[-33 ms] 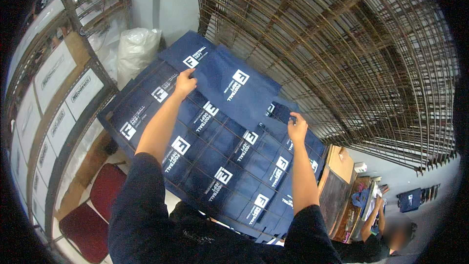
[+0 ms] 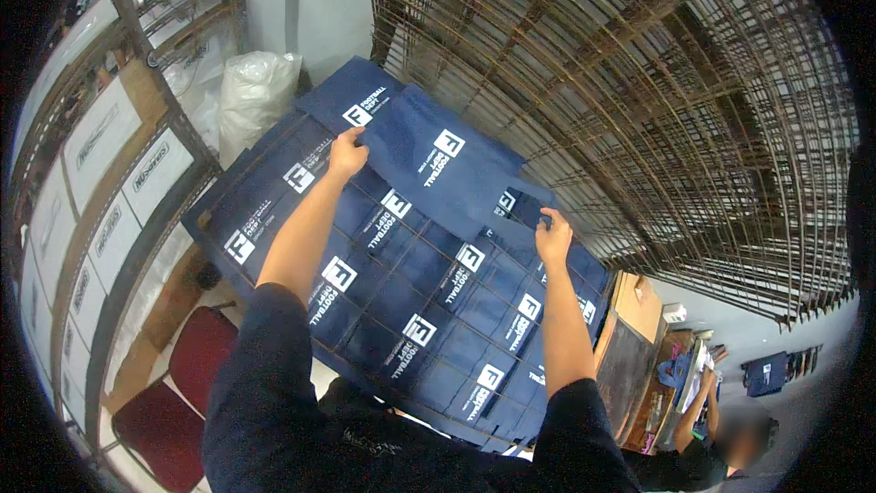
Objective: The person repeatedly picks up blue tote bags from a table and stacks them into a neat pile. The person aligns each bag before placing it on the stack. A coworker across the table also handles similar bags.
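Observation:
A thin dark blue sheet (image 2: 415,151) with a white print hangs spread between my hands. My left hand (image 2: 348,155) pinches its left edge with the fingers closed. At the sheet's other end, my right hand (image 2: 553,237) is closed in a pinch on the corner. Beneath lies a wire drying rack (image 2: 370,333), covered with rows of similar dark blue printed sheets (image 2: 333,288). Another printed sheet (image 2: 351,96) lies at the far left corner, just beyond my left hand. Whether these are single sheets or flat bags cannot be told.
Raised wire racks (image 2: 584,82) slope over the far right side. Boxes on shelves (image 2: 119,173) line the left, with red chairs (image 2: 169,429) below. A white plastic sack (image 2: 260,96) stands at the back. At lower right, another person's arm (image 2: 698,411) is near a cluttered wooden table (image 2: 630,383).
The right end of the held sheet has shifted slightly, showing more of the white print beneath it. My right hand has moved a little left.

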Demonstrator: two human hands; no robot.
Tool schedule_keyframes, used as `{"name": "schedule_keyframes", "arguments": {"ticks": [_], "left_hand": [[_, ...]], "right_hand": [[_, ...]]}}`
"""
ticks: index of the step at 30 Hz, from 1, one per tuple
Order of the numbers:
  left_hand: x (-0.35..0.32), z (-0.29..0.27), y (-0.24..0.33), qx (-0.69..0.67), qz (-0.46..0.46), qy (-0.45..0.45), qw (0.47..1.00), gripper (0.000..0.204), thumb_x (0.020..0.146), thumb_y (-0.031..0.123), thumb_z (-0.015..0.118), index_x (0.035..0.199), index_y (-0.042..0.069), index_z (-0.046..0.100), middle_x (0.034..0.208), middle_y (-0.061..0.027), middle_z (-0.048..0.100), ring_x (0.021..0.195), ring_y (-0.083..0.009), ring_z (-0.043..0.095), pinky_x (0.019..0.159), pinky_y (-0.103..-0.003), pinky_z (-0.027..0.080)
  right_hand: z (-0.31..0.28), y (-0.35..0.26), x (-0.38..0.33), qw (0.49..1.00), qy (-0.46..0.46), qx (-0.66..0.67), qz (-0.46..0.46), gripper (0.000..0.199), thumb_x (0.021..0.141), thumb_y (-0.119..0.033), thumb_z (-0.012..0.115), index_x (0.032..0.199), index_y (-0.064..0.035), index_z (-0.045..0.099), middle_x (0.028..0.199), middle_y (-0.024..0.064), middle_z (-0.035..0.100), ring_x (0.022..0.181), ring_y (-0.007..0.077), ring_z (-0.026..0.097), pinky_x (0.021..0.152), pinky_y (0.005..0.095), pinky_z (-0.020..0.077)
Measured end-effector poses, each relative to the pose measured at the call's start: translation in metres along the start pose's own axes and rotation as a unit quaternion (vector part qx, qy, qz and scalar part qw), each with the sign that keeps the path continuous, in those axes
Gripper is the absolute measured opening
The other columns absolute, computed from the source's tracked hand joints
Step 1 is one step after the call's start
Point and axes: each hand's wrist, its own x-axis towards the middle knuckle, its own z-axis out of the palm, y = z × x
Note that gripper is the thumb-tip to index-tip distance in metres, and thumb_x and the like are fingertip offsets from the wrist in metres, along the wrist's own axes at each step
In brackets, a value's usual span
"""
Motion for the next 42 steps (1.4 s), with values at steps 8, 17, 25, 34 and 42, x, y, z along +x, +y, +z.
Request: {"name": "schedule_keyframes", "arguments": {"ticks": [8,17,25,34,42], "left_hand": [[0.036,0.011,-0.016,0.142,0.069,0.097,0.983,0.038,0.069,0.009,0.066,0.107,0.008,0.062,0.099,-0.0204,0.063,0.096,-0.0344,0.06,0.086,-0.041,0.047],[0.04,0.015,-0.028,0.153,0.095,0.116,0.977,0.033,0.066,0.01,0.072,0.097,0.004,0.064,0.097,-0.0202,0.062,0.092,-0.0341,0.06,0.082,-0.041,0.048],[0.043,0.015,-0.041,0.157,0.092,0.116,0.976,0.03,0.066,0.011,0.073,0.094,0.003,0.065,0.094,-0.0191,0.061,0.09,-0.0332,0.06,0.08,-0.041,0.048],[0.017,0.003,-0.014,0.157,0.122,0.152,0.968,0.056,0.073,0.018,0.068,0.122,0.01,0.045,0.114,-0.0162,0.045,0.096,-0.0371,0.055,0.08,-0.045,0.047],[-0.055,-0.051,0.025,0.219,0.302,-0.042,0.927,0.063,0.074,0.021,0.067,0.13,0.015,0.038,0.105,-0.0133,0.049,0.09,-0.0343,0.055,0.072,-0.043,0.047]], "right_hand": [[0.047,0.0,0.038,0.989,-0.014,-0.095,0.116,0.022,0.067,-0.006,0.062,0.088,-0.0102,0.067,0.087,0.0179,0.065,0.085,0.0355,0.062,0.079,0.042,0.0484],[0.06,0.015,0.044,0.989,-0.008,-0.096,0.114,0.026,0.066,-0.004,0.063,0.091,-0.0077,0.068,0.093,0.0173,0.065,0.088,0.0346,0.062,0.083,0.0404,0.0478],[0.064,0.025,0.041,0.99,-0.02,-0.059,0.128,0.026,0.066,-0.007,0.063,0.092,-0.006,0.067,0.092,0.0185,0.064,0.09,0.0344,0.061,0.083,0.0409,0.047],[0.047,0.041,-0.013,0.998,0.033,-0.035,0.041,0.034,0.067,-0.011,0.068,0.1,-0.0059,0.063,0.108,0.0192,0.056,0.108,0.0332,0.049,0.094,0.0405,0.0387],[-0.064,0.145,-0.127,0.979,0.108,0.036,0.168,0.04,0.071,-0.005,0.067,0.11,-0.0039,0.057,0.094,0.0087,0.059,0.086,0.0194,0.058,0.072,0.032,0.0483]]}}
